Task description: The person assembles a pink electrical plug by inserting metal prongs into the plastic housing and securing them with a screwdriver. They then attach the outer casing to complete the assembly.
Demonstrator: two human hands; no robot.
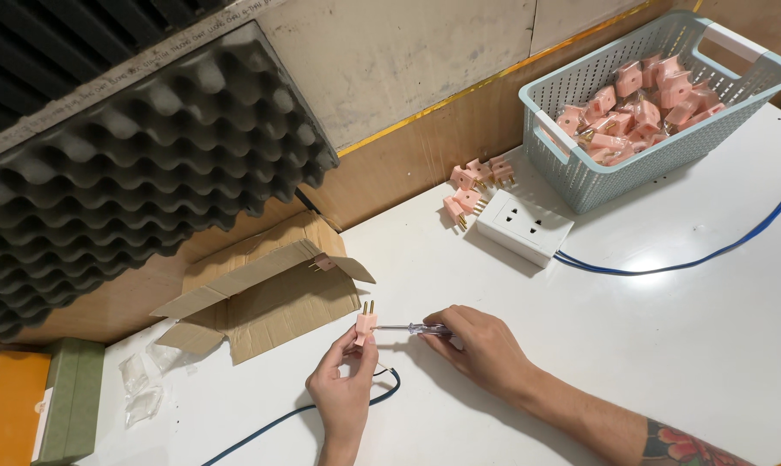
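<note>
One open brown cardboard box (pixel 265 302) lies on its side at the back of the desk (pixel 667 345), flaps spread. Crumpled clear plastic bags (pixel 142 388) lie just left of it. A green box (pixel 71 397) and an orange package (pixel 6 406) stand at the far left edge.

The plug (pixel 366 326) I pinched in my left hand (pixel 346 390) was smooth pink plastic with two shiny brass-coloured metal pins. The screwdriver (pixel 412 329) in my right hand (pixel 477 343) had a thin bright metal shaft and a clear, glossy plastic handle. The table (pixel 667 345) under me was glossy white. The box (pixel 265 298) was matt brown cardboard, rough at its torn edges. The basket (pixel 615 168) was pale blue perforated plastic, and the foam panel (pixel 140 173) looked dark, matt and lumpy.
</note>
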